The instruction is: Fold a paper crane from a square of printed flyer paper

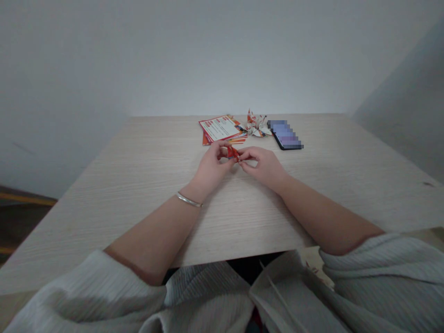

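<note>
A small piece of folded red paper [233,152] is held between my two hands, just above the table. My left hand [213,165], with a silver bangle at the wrist, grips its left side between thumb and fingers. From the other side, my right hand [265,166] pinches the paper's right end between thumb and fingertips. The fingers hide part of the paper, so its full shape cannot be made out. Just beyond my hands lies a stack of printed sheets [222,127] with red edges.
Folded paper pieces [256,125] in white and red, with pointed tips, stand beside the sheets. A phone [286,135] with a blurred screen lies to their right. The pale wooden table [138,162] reaches back to a plain wall [215,55].
</note>
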A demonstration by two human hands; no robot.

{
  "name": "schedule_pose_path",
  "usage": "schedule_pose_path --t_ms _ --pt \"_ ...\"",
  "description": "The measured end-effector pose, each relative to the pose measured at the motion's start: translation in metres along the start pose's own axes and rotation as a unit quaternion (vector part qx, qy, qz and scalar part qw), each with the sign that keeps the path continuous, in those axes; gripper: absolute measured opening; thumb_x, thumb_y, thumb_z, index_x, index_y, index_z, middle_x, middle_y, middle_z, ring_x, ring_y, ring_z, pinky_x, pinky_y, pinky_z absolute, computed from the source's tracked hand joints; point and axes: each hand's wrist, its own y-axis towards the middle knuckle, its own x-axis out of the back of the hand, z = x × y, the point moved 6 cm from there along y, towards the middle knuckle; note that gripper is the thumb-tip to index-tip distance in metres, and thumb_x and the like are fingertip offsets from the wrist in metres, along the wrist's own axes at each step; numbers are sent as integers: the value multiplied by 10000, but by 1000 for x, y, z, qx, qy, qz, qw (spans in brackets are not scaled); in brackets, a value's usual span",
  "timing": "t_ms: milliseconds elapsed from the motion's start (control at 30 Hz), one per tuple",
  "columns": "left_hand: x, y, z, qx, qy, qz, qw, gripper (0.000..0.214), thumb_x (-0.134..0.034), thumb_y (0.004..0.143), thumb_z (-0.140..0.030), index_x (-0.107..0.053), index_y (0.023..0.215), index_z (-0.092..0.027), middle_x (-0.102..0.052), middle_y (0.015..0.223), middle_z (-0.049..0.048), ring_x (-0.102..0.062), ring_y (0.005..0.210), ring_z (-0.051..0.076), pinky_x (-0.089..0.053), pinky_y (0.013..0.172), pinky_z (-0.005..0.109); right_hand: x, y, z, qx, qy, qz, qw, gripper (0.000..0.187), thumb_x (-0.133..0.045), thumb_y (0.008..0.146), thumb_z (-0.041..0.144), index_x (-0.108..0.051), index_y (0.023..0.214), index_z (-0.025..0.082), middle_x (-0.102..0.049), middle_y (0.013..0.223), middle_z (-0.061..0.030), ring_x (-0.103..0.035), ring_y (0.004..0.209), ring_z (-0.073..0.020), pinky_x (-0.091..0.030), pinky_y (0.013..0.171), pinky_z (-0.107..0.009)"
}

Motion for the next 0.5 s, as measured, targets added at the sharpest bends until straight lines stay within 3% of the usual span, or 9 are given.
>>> schedule_pose_path --t_ms 67,133,267,500 --pt "1 0 -1 2 14 2 1000 407 -699 792 -156 -619 1188 -203 -756 1096 55 -717 983 186 -569 927 349 3 1 7 38 -71 15 997 119 -632 839 151 -715 889 220 -789 1120 -78 -723 1079 -243 -541 1007 -427" --pt "2 -1 -7 -18 50 15 998 324 -685 800 -146 -685 1121 -194 -758 1159 61 -710 1037 195 -552 983 354 3 1 9 65 -112 25 991 146 -625 855 139 -730 914 222 -778 1180 -80 -703 1142 -250 -513 1047 -441" --pt "7 -4 -17 -43 100 5 994 281 -675 794 -124 -743 1060 -186 -781 1122 41 -704 1054 203 -539 1004 345 5 0 10 87 -147 12 985 165 -616 912 166 -757 955 241 -757 1261 -59 -677 1199 -238 -490 1082 -433" --pt "9 -6 -22 -79 156 -9 985 380 -612 783 -46 -763 1088 -215 -776 1110 10 -689 1046 187 -525 1006 322 8 -2 17 101 -175 -8 979 162 -625 968 266 -786 981 257 -759 1219 -58 -664 1163 -243 -478 1053 -416"
